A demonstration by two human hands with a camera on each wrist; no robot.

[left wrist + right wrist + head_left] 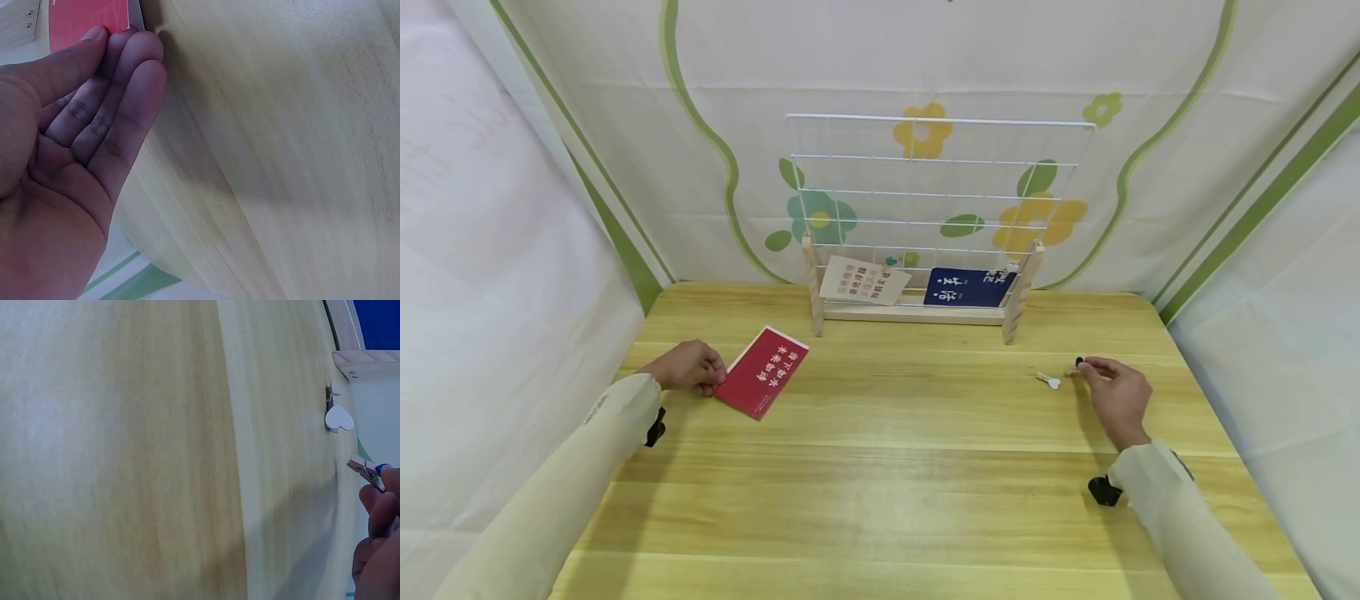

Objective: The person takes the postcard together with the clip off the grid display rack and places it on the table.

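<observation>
My left hand (695, 367) pinches the lower left corner of a red card (763, 375) with white writing, at the left of the table. In the left wrist view the thumb lies over the card's face and the fingers are behind it. On the right side, my right hand (1118, 398) pinches a small wooden clothespin (369, 474) with a dark blue piece on it. Its tip points away from the fingers, above the table. Beside it on the wood lies another clothespin with a white heart (339, 417).
A white wire grid rack (940, 121) on a wooden base (917, 315) stands at the back. Low on it are a cream card (865, 282) and a dark blue card (966, 287). White fabric walls (880, 50) enclose the wooden table (895, 467).
</observation>
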